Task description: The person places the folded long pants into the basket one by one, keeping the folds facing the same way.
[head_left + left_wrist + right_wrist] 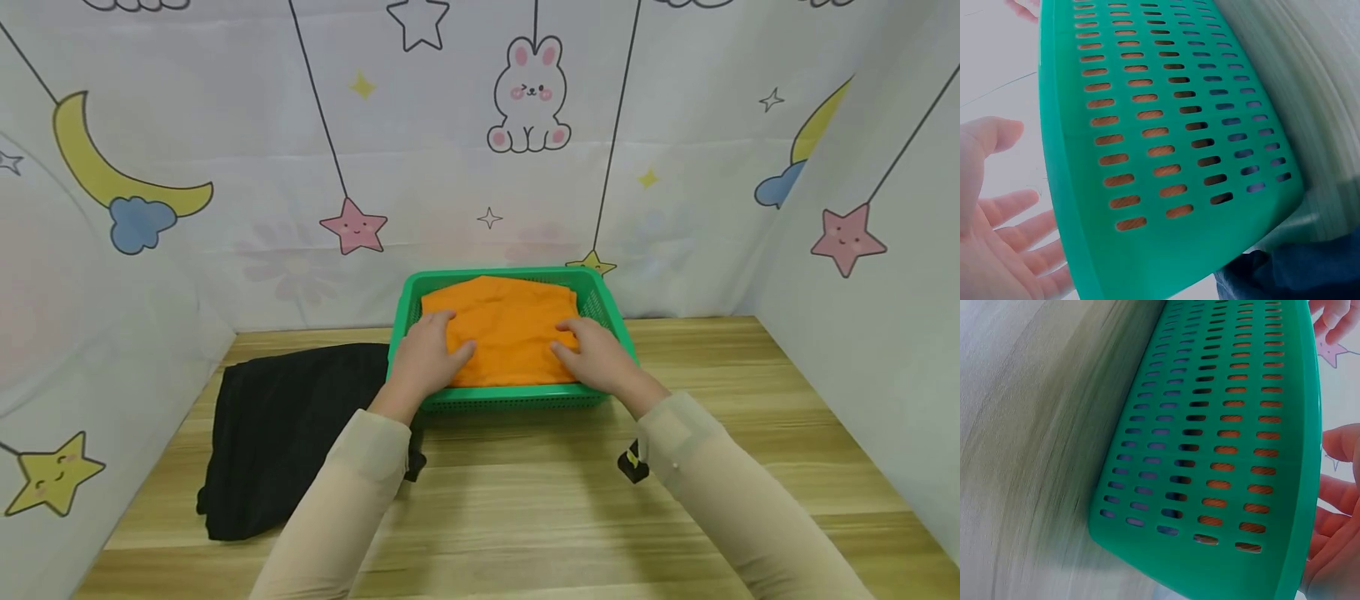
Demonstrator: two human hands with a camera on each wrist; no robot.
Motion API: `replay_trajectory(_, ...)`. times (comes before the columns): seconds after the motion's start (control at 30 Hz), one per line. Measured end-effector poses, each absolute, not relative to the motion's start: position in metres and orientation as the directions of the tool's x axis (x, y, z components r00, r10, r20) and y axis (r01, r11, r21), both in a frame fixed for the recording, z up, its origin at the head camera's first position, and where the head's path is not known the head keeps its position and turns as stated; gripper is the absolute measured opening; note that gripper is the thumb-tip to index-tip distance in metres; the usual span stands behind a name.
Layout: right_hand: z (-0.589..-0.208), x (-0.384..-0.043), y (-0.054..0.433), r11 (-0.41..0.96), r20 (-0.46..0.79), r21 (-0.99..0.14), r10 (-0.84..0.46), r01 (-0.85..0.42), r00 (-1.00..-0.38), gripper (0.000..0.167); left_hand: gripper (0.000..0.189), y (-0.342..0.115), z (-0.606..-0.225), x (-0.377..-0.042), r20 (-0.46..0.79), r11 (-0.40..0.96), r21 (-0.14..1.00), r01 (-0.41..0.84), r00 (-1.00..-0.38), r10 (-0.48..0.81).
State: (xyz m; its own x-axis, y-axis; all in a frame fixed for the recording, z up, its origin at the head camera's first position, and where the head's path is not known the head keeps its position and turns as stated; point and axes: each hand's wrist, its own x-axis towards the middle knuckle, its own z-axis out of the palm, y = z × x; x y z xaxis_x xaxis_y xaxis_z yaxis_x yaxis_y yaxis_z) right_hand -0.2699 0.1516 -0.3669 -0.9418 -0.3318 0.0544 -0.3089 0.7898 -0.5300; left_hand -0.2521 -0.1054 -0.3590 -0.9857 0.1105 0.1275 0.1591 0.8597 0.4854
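A folded orange cloth [510,333] lies in a green plastic basket [517,398] with slotted walls. My left hand [427,357] is over the left side of the cloth, and my right hand [597,357] is over its right side. Both have loosely bent, spread fingers and grip nothing visible. Whether the fingertips press the cloth is hard to tell. From the left wrist, the basket's wall [1147,131] hides the cloth except through its slots, with the left hand [997,250] above the rim. The right wrist view mirrors this, the right hand [1341,537] beside the rim.
Folded black cloth [292,433] lies on the wooden table [525,517] left of the basket, partly behind the left forearm. A small black object [633,465] sits by the right sleeve. A white patterned curtain [450,175] hangs behind the basket and along both sides.
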Motion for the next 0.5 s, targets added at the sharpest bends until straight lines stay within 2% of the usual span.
replay_trajectory(0.5, -0.3688, -0.2645, 0.1469, 0.756, 0.082, -0.592, -0.29, -0.281, -0.953, 0.048, 0.065, -0.1084, -0.3593, -0.2457, 0.202, 0.801, 0.577, 0.161, -0.978, 0.051)
